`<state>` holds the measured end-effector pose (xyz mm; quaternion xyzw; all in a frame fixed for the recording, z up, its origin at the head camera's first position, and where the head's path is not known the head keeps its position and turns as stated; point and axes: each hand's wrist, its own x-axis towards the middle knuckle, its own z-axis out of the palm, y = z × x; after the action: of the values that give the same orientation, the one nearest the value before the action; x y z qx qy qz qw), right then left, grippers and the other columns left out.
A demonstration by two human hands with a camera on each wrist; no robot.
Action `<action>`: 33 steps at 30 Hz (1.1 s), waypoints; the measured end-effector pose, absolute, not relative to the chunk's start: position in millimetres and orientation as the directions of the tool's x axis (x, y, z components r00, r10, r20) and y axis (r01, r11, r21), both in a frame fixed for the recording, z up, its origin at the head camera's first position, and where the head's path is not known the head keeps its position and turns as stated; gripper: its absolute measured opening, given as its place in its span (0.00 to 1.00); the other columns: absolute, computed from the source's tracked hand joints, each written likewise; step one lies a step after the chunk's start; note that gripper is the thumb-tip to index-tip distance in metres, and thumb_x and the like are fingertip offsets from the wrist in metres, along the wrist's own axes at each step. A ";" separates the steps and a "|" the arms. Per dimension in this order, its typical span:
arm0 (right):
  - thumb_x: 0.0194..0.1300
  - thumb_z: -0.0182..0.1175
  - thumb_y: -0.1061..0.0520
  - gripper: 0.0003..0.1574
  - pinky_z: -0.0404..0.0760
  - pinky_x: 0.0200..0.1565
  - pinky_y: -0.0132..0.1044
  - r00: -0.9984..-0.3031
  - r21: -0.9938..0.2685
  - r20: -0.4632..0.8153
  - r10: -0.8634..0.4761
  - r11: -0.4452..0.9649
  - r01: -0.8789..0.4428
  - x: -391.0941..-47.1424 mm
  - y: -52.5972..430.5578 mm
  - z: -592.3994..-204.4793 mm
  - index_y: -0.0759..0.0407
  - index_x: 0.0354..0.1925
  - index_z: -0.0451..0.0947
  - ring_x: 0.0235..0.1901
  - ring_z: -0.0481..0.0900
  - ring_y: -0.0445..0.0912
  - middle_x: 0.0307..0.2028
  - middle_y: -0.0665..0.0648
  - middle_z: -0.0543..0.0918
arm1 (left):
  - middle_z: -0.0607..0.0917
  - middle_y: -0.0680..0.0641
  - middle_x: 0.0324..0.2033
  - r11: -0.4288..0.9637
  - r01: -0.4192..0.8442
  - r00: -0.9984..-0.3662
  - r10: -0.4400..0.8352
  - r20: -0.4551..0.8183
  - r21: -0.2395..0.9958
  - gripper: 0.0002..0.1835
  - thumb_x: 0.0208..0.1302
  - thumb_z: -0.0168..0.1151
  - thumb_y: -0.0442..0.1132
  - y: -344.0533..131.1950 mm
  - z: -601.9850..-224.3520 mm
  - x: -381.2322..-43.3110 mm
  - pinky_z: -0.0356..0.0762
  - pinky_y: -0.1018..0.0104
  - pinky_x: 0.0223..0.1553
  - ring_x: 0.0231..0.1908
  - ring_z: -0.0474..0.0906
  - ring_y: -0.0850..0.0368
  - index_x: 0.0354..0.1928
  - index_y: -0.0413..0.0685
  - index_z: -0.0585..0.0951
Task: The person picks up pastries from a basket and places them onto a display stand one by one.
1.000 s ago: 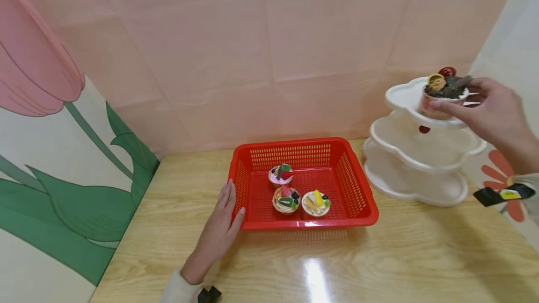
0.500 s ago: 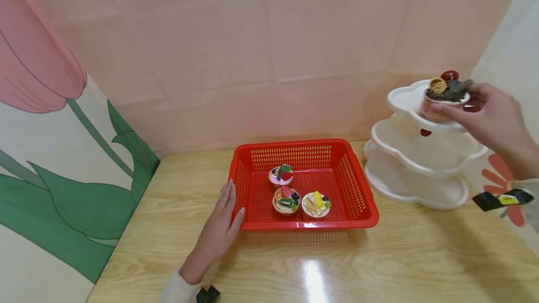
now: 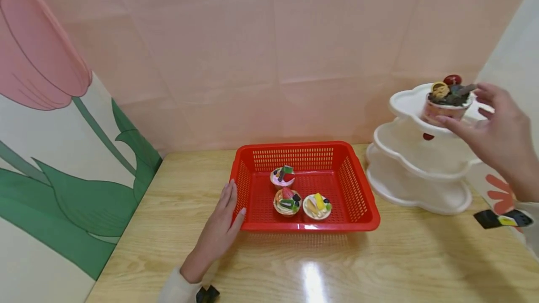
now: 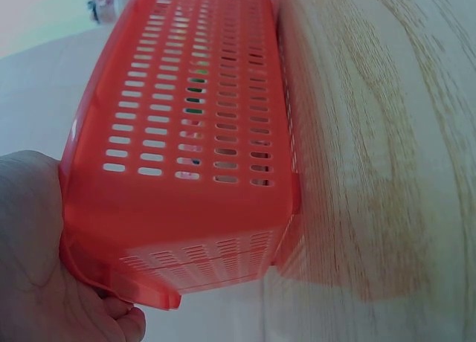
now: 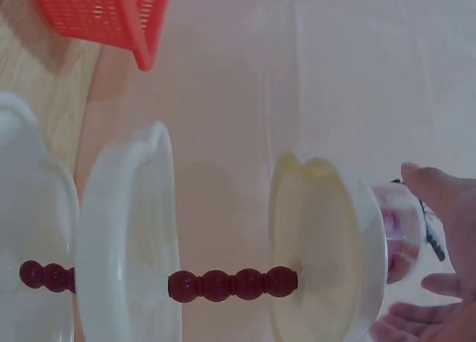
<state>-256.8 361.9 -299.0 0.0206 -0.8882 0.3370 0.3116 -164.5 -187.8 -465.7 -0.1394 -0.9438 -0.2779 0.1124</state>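
A chocolate-topped cupcake (image 3: 445,112) in a pinkish cup stands on the top tier of the white three-tier cake stand (image 3: 421,167). My right hand (image 3: 501,134) is spread around it, thumb tip beside the cup and the other fingers apart from it. The right wrist view shows the hand (image 5: 439,260) with fingers parted beside the cup (image 5: 401,230). My left hand (image 3: 221,226) rests its extended fingers against the left rim of the red plastic basket (image 3: 307,227). Inside the basket sit a pink-topped cupcake (image 3: 282,177), a strawberry-topped cupcake (image 3: 287,201) and a yellow-topped cupcake (image 3: 317,206).
Everything stands on a wood-grain table (image 3: 337,265). A pink cloth backdrop (image 3: 252,60) hangs behind, with a tulip-printed panel (image 3: 76,191) on the left. Red beaded posts (image 5: 232,283) join the stand's tiers in the right wrist view.
My right hand has loosened from the chocolate-topped cupcake, its fingers moving off to the right while the cupcake stays on the top tier. The left hand keeps its place at the basket.
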 end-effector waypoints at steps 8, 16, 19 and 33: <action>0.52 0.76 0.59 0.51 0.57 0.66 0.24 -0.632 -0.428 0.770 0.093 0.810 -0.401 -235.5 347.2 -304.6 0.68 0.70 0.66 0.69 0.63 0.61 0.68 0.70 0.69 | 0.47 0.45 0.81 0.802 0.326 -0.937 0.202 0.286 0.500 0.38 0.80 0.49 0.53 -187.7 -464.7 -164.0 0.55 0.49 0.72 0.79 0.42 0.51 0.80 0.40 0.51; 0.50 0.77 0.54 0.52 0.54 0.73 0.36 -0.580 -0.336 0.814 -0.021 0.797 -0.501 -209.0 323.5 -309.3 0.69 0.69 0.67 0.69 0.64 0.65 0.68 0.73 0.69 | 0.48 0.44 0.80 0.798 0.331 -0.934 0.200 0.296 0.503 0.38 0.79 0.49 0.53 -187.2 -465.4 -164.1 0.55 0.49 0.72 0.79 0.43 0.50 0.80 0.40 0.51; 0.51 0.77 0.51 0.53 0.55 0.72 0.33 -0.590 -0.326 0.805 -0.056 0.791 -0.519 -201.9 313.0 -309.5 0.66 0.70 0.68 0.69 0.64 0.64 0.68 0.72 0.69 | 0.48 0.44 0.80 0.795 0.333 -0.933 0.201 0.298 0.507 0.38 0.80 0.49 0.53 -187.2 -465.7 -163.8 0.55 0.48 0.72 0.79 0.43 0.49 0.80 0.40 0.51; 0.46 0.82 0.46 0.55 0.57 0.65 0.19 -0.623 -0.306 0.744 -0.244 0.703 -0.642 -199.7 267.6 -343.1 0.66 0.66 0.72 0.63 0.73 0.54 0.61 0.69 0.77 | 0.47 0.45 0.81 0.796 0.332 -0.934 0.202 0.295 0.507 0.38 0.80 0.47 0.55 -187.3 -466.1 -163.6 0.55 0.48 0.72 0.79 0.43 0.49 0.80 0.40 0.51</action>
<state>-199.7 267.6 -343.1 0.2592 -0.8544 0.2850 0.3487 -163.6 -187.3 -466.1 -0.1418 -0.9407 -0.2866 0.1136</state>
